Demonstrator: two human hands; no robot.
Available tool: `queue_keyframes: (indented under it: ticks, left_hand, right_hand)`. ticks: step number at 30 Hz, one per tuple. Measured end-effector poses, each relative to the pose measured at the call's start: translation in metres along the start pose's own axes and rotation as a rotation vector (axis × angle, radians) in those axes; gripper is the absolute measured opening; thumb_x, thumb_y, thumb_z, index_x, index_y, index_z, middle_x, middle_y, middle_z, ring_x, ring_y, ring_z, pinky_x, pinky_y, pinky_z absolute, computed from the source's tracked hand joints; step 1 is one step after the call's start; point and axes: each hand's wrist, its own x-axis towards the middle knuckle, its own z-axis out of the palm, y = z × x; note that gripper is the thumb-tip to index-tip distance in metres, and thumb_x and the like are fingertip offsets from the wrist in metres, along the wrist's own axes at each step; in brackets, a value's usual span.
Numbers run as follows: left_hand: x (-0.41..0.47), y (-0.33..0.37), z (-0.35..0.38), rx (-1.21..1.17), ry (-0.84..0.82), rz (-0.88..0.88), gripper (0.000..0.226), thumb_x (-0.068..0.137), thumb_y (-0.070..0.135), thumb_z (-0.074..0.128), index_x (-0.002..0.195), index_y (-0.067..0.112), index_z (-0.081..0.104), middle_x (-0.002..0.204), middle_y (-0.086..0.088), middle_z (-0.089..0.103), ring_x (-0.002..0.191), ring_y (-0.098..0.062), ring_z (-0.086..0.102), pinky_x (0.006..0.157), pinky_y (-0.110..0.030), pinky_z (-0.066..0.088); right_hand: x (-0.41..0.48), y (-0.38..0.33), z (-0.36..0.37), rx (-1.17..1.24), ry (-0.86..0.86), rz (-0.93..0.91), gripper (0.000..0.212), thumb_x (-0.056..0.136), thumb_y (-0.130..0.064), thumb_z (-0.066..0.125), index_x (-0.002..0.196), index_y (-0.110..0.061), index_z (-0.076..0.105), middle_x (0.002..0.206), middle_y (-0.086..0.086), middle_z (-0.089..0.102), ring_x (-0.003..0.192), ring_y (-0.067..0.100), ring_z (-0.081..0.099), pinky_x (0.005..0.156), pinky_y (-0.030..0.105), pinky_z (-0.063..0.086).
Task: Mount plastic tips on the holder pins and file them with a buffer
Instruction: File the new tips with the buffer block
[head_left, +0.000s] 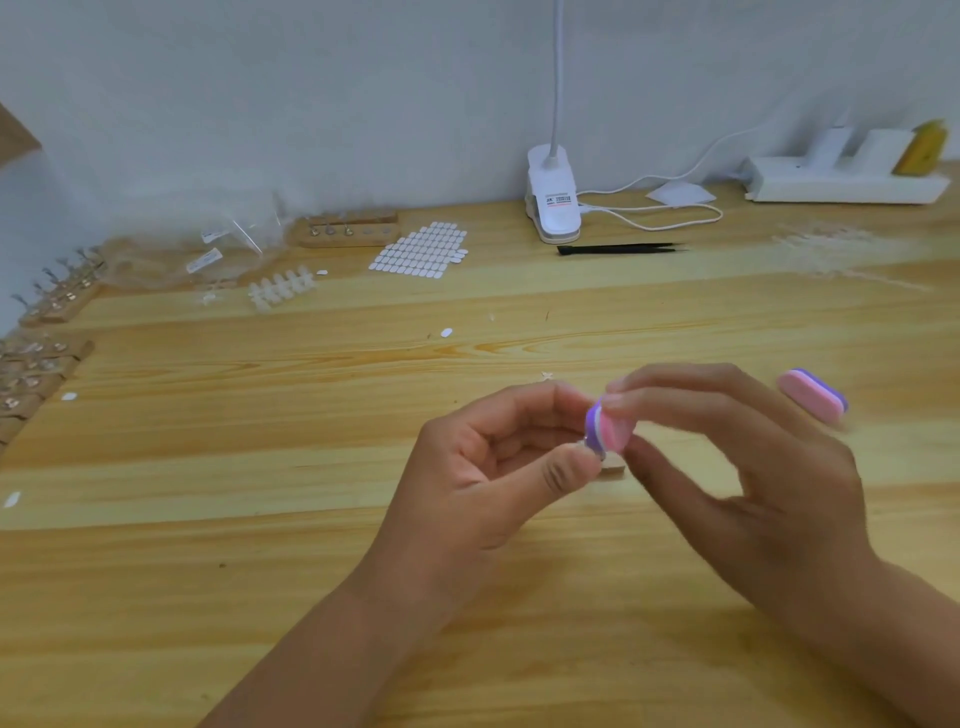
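Observation:
My right hand (743, 467) pinches a small pink and purple buffer block (608, 428) between thumb and fingers. The block's purple face lies against a small clear plastic tip (586, 446) held at my left hand's fingertips. My left hand (493, 467) pinches the tip or its pin between thumb and forefinger; most of it is hidden. Under the two hands a small wooden holder block (613, 469) peeks out on the table. A second pink and purple buffer (813, 396) lies on the table to the right.
Wooden holders with pins (52, 301) line the left edge and another (345, 228) stands at the back. A sheet of adhesive tabs (421, 252), a strip of tips (280, 291), plastic bags (208, 254), black tweezers (618, 249), a clip lamp (553, 202) and a power strip (841, 182) sit behind.

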Motion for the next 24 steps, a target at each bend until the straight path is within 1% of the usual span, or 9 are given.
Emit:
queue_keyframes:
  ticks: [2,5,6,10,13,16,18,20,24]
  left_hand:
    - [-0.0003,0.0001,-0.0004,-0.004,-0.003,0.000,0.023,0.078,0.012,0.074,0.100,0.012,0.073,0.095,-0.005,0.074,0.090,-0.014,0.070,0.079,-0.020,0.053]
    - [-0.0011,-0.0003,-0.0013,-0.031,0.009,-0.004,0.022,0.079,0.004,0.073,0.100,0.011,0.073,0.092,-0.004,0.074,0.087,-0.014,0.069,0.080,-0.021,0.053]
    - [-0.0011,-0.0001,-0.0013,-0.034,0.003,-0.003,0.022,0.080,0.003,0.072,0.101,0.011,0.073,0.093,-0.005,0.074,0.088,-0.014,0.069,0.080,-0.021,0.053]
    - [-0.0024,0.0004,-0.0004,-0.026,-0.014,0.011,0.020,0.082,0.005,0.073,0.102,0.009,0.072,0.095,-0.006,0.073,0.089,-0.015,0.070,0.080,-0.021,0.053]
    - [-0.0023,0.0011,-0.0001,-0.056,-0.014,0.009,0.023,0.079,0.007,0.074,0.101,0.007,0.071,0.093,-0.006,0.073,0.088,-0.015,0.069,0.079,-0.020,0.053]
    - [-0.0024,-0.0003,-0.0007,-0.053,-0.031,0.008,0.022,0.081,0.006,0.073,0.103,0.008,0.071,0.097,-0.006,0.073,0.091,-0.015,0.070,0.081,-0.021,0.053]
    - [-0.0018,-0.0002,-0.0016,-0.084,-0.018,-0.003,0.023,0.079,0.010,0.073,0.102,0.012,0.072,0.094,-0.003,0.072,0.089,-0.015,0.068,0.083,-0.023,0.053]
    - [-0.0005,0.0002,-0.0023,-0.123,-0.031,-0.023,0.024,0.079,0.014,0.074,0.103,0.016,0.073,0.096,-0.002,0.071,0.091,-0.016,0.068,0.086,-0.026,0.053]
    - [0.0009,-0.0036,-0.0031,-0.128,0.001,-0.069,0.025,0.083,0.014,0.070,0.107,0.018,0.072,0.101,-0.005,0.070,0.089,-0.020,0.069,0.088,-0.032,0.054]
  right_hand:
    - [0.0000,-0.0002,0.0009,0.018,-0.004,-0.014,0.025,0.087,0.000,0.072,0.108,-0.013,0.067,0.107,0.003,0.069,0.103,0.009,0.067,0.094,0.018,0.048]
    - [0.0025,0.0040,-0.0024,-0.011,-0.007,0.027,0.026,0.084,0.004,0.073,0.106,-0.009,0.068,0.104,0.004,0.069,0.100,-0.008,0.060,0.087,0.006,0.041]
    - [0.0019,0.0030,-0.0025,-0.002,-0.002,0.027,0.025,0.084,0.004,0.073,0.105,-0.009,0.068,0.104,0.005,0.069,0.099,-0.009,0.059,0.085,0.004,0.040]
    - [-0.0002,-0.0006,-0.0010,0.009,0.000,-0.012,0.025,0.087,0.002,0.071,0.107,-0.013,0.066,0.106,0.006,0.069,0.102,0.009,0.067,0.093,0.016,0.046]
    - [0.0015,0.0003,-0.0019,0.001,0.016,0.009,0.026,0.086,0.002,0.072,0.106,-0.013,0.066,0.105,0.005,0.069,0.100,0.006,0.066,0.090,0.011,0.044]
    - [-0.0003,-0.0022,-0.0014,0.004,-0.008,-0.037,0.023,0.090,0.000,0.070,0.107,-0.015,0.066,0.106,0.006,0.069,0.103,0.012,0.067,0.094,0.019,0.047]
    - [0.0003,0.0019,-0.0037,-0.038,-0.001,0.020,0.021,0.089,0.002,0.070,0.105,-0.013,0.069,0.104,0.003,0.069,0.102,0.009,0.066,0.092,0.015,0.046]
    - [0.0018,0.0047,-0.0055,-0.057,0.047,0.070,0.023,0.087,0.003,0.071,0.105,-0.012,0.069,0.103,0.001,0.068,0.100,-0.002,0.062,0.087,0.008,0.041]
    - [-0.0006,-0.0006,-0.0065,-0.028,0.088,0.014,0.035,0.085,0.004,0.071,0.112,-0.017,0.062,0.109,0.001,0.066,0.098,-0.004,0.060,0.085,0.007,0.040]
